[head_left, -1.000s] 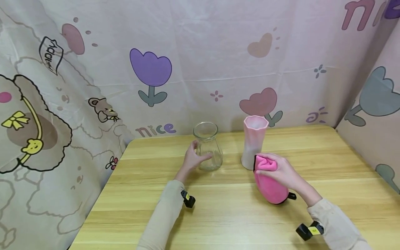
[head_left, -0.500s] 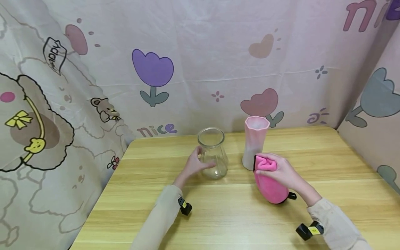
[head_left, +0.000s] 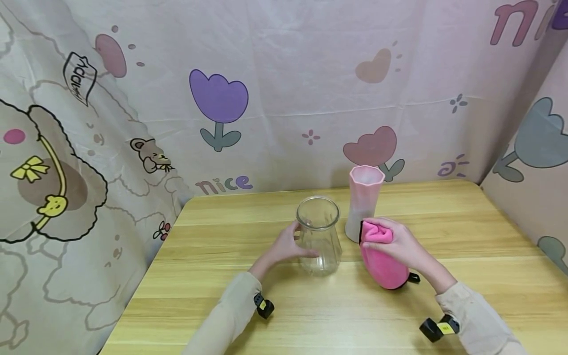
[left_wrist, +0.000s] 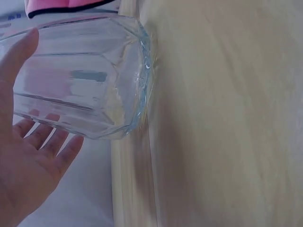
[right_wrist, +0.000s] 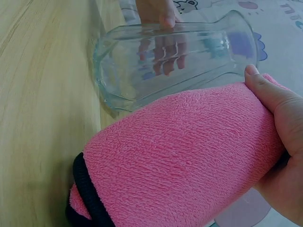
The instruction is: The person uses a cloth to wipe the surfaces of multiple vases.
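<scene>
A clear glass vase (head_left: pixel 320 246) with a flared round rim stands upright near the middle of the wooden table. My left hand (head_left: pixel 288 245) grips it from the left, its thumb (left_wrist: pixel 21 54) on the near side and its fingers (left_wrist: pixel 54 142) round the far side. The vase's base is at or close to the tabletop; I cannot tell if it touches. To its right, my right hand (head_left: pixel 397 244) holds a folded pink towel (right_wrist: pixel 180 156) with black edging, thumb on top of the fold. A small black loop sticks out of the towel's lower end.
Just behind the towel stands a pink-and-white vase (head_left: pixel 364 202), its lower right side partly hidden by towel and hand. A patterned curtain (head_left: pixel 284 88) hangs behind the wooden table (head_left: pixel 213 236) and along both sides.
My left hand has brought the glass vase toward me and to the right, nearer the towel. The right hand stays in place with the towel. The head view has shifted slightly.
</scene>
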Demonstrator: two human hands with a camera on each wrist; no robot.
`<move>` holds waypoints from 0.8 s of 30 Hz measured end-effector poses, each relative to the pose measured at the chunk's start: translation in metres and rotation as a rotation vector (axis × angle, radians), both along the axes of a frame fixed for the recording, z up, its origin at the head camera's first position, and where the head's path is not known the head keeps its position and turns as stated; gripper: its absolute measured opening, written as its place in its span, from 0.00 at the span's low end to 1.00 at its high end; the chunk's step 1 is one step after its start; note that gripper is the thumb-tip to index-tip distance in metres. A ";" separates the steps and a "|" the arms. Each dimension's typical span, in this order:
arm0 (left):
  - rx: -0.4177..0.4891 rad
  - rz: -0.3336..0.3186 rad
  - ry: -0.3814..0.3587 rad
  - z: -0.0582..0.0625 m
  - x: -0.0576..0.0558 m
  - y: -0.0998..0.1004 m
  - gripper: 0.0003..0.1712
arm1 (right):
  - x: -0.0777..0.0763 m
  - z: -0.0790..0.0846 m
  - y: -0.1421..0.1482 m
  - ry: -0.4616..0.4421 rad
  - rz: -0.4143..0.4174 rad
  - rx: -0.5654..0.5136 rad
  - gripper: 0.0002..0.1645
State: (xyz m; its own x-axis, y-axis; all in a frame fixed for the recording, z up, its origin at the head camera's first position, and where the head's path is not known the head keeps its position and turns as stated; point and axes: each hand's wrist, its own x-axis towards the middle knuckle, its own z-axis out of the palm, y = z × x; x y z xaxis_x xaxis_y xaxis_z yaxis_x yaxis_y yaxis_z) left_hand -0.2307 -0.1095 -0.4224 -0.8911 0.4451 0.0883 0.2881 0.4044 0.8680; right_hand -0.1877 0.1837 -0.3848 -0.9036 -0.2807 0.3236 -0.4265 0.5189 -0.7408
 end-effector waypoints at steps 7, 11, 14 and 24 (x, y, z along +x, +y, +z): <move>-0.009 -0.082 0.026 0.002 0.007 0.006 0.59 | 0.001 -0.002 -0.003 -0.003 0.014 -0.011 0.33; -0.009 -0.085 0.019 0.010 0.016 0.009 0.59 | 0.000 -0.004 -0.008 0.000 0.031 -0.007 0.33; -0.002 -0.087 0.023 0.009 0.016 0.008 0.58 | 0.000 -0.001 -0.013 0.036 0.037 0.000 0.32; 0.046 -0.012 0.052 0.002 0.014 -0.004 0.43 | -0.005 0.028 -0.028 0.218 0.055 -0.071 0.31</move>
